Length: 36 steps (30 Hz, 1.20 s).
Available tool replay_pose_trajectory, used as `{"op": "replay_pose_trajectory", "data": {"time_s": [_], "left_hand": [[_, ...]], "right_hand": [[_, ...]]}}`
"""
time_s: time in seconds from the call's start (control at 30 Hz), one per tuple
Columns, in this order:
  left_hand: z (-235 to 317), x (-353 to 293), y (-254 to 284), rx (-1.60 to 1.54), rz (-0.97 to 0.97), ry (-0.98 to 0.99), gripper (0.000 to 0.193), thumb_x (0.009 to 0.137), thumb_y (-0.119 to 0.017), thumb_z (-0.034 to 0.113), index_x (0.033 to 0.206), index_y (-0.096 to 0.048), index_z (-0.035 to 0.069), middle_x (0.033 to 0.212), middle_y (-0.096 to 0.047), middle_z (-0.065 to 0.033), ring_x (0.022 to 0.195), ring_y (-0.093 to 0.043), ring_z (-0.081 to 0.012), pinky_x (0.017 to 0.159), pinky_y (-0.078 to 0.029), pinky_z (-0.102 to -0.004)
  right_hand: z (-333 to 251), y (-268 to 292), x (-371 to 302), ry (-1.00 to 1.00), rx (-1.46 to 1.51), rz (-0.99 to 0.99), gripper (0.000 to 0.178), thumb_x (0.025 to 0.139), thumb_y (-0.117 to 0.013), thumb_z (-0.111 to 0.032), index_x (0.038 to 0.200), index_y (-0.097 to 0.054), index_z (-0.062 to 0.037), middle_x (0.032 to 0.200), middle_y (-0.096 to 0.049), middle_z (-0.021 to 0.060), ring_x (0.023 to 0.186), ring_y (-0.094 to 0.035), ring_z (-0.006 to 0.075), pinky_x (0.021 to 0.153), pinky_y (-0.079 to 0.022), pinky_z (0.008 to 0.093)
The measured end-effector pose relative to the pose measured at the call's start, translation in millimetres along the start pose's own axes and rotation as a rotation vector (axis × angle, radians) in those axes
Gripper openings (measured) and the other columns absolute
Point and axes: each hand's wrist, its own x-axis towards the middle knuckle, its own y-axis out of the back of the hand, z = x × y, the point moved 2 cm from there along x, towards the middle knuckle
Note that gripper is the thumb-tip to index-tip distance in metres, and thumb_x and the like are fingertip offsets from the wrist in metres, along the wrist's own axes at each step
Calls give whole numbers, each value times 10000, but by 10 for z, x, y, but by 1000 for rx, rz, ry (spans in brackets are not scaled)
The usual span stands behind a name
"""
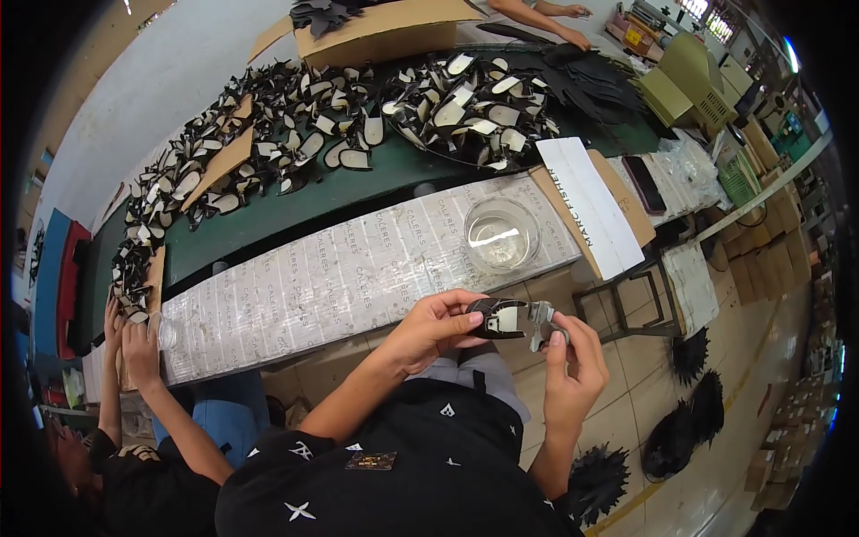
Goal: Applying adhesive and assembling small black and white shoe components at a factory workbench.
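Note:
In front of my body, my left hand (440,329) grips a small black curved shoe part (497,319) with a pale inner face, thumb on top. Close to its right side, my right hand (574,362) pinches a small grey piece (540,315) between thumb and fingers. The grey piece is close to the pale end of the shoe part; whether they touch I cannot tell. Beyond my hands, a round clear bowl (501,234) stands on the patterned bench top (358,268).
A green table (224,242) behind bears heaps of similar black-and-pale parts (474,103). Cardboard (617,210), a phone (644,185) and a metal stool frame (637,300) are at right. One co-worker (179,421) sits at left; another's arms (546,20) reach in at the far side.

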Motion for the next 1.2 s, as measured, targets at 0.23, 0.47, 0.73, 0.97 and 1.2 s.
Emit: {"op": "replay_pose_trajectory", "data": {"time_s": [0.23, 0.47, 0.73, 0.97, 1.2], "left_hand": [[-37, 37, 44, -47, -42, 3, 299, 913, -633, 81, 1199, -574, 18, 1097, -636, -59, 999, -638, -144, 857, -565, -277], [-22, 19, -28, 75, 15, -4, 315, 888, -672, 94, 1181, -587, 16, 1067, -644, -52, 953, -636, -126, 847, -550, -275], [-50, 44, -46, 96, -17, -18, 320, 870, -694, 98, 1165, -594, 23, 1036, -656, -44, 945, -635, -117, 822, -548, -259], [-45, 44, -56, 89, -12, -12, 311, 869, -693, 79, 1157, -597, 6, 1029, -658, -49, 935, -635, -110, 826, -535, -253], [-73, 65, -34, 99, -4, 6, 307, 868, -695, 80, 1151, -601, 6, 1025, -658, -44, 927, -633, -105, 823, -533, -247]], "right_hand": [[-40, 90, 2, -87, 163, 60, 206, 871, -620, 7, 1072, -662, 23, 1040, -637, 129, 863, -643, 170, 673, -548, 264], [-113, 27, 41, 22, 15, -164, 206, 864, -646, -14, 1066, -667, 16, 1016, -628, 134, 828, -644, 209, 675, -545, 290], [-148, -82, 31, 124, -77, -270, 215, 861, -652, -32, 1075, -654, -7, 1019, -612, 135, 854, -635, 270, 684, -517, 333], [-75, -50, 51, 104, -138, -195, 214, 876, -637, -31, 1087, -640, 2, 1025, -598, 138, 796, -628, 252, 648, -517, 331], [-81, 9, 55, 65, -136, -149, 208, 884, -632, -32, 1087, -641, 10, 1018, -598, 142, 737, -634, 231, 609, -520, 314]]}}
